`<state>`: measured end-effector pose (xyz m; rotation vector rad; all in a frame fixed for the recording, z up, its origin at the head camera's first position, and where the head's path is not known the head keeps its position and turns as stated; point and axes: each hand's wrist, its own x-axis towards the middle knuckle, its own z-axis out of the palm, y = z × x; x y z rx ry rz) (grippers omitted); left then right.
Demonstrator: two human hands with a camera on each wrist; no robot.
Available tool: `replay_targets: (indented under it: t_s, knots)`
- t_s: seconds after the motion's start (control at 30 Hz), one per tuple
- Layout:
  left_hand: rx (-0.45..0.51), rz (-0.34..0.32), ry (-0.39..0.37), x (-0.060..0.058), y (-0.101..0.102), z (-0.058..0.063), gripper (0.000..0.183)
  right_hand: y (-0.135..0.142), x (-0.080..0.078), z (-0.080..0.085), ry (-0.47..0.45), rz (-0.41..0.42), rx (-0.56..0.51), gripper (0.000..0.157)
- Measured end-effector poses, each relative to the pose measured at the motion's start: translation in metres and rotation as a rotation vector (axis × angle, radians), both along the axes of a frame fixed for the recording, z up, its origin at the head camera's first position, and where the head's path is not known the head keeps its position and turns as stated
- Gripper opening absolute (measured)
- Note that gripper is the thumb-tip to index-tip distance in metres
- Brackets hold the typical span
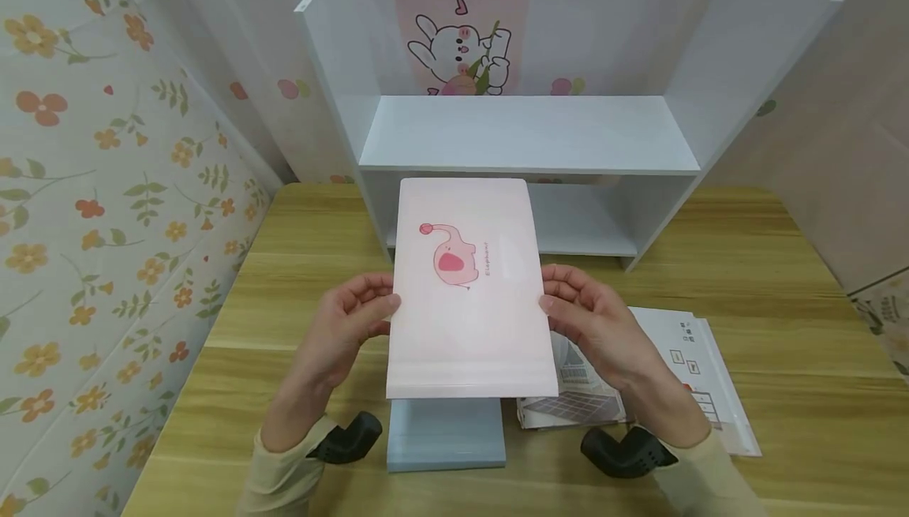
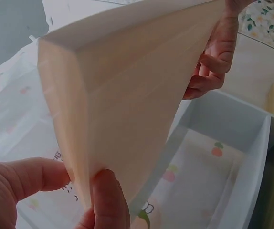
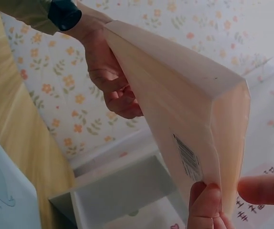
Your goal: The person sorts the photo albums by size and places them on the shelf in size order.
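Both hands are holding a pink notebook (image 1: 470,343) by its long sides, the elephant on its cover facing up, so the step in hand seems to be steadying and carrying it. Doing this well is probably calling for even pressure from both sides, since one hand squeezing harder could be tipping it. The far end is pointing at the white shelf (image 1: 529,138), so keeping that end away from the boards would be sparing its corners.

The notebook is lying between the hands, raised above the wooden table (image 1: 305,237). The left hand (image 1: 339,335) is pinching the left side, its thumb pressing at the edge and fingertips reaching underneath; the right hand (image 1: 604,331) is doing likewise on the right. Both grips are sitting narrow, closer to the near end than the far one. In the head view, the near end is partly covering a blue notebook (image 1: 446,442) below.
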<state>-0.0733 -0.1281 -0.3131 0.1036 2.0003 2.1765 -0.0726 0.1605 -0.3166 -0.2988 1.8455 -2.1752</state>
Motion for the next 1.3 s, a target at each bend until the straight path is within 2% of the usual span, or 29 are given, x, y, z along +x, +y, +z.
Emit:
replay_targets:
  t_s: [0.47, 0.73, 0.93, 1.13, 1.3]
  knots:
    - [0.037, 0.02, 0.063, -0.014, -0.001, 0.019, 0.029, -0.004, -0.012, 0.017, 0.074, 0.01, -0.059, 0.029]
    - [0.058, 0.046, 0.027, -0.027, 0.001, 0.027, 0.03, -0.006, -0.025, 0.024, 0.057, -0.002, -0.071, 0.027]
    - [0.144, 0.073, -0.048, -0.041, 0.004, 0.027, 0.028, -0.01, -0.039, 0.028, 0.022, -0.033, -0.046, 0.032]
    - [0.194, 0.112, -0.064, -0.055, 0.006, 0.026, 0.031, -0.014, -0.053, 0.031, -0.018, -0.065, -0.033, 0.026]
    - [0.259, 0.139, -0.094, -0.066, 0.007, 0.029, 0.025, -0.017, -0.064, 0.037, -0.029, -0.089, -0.06, 0.022]
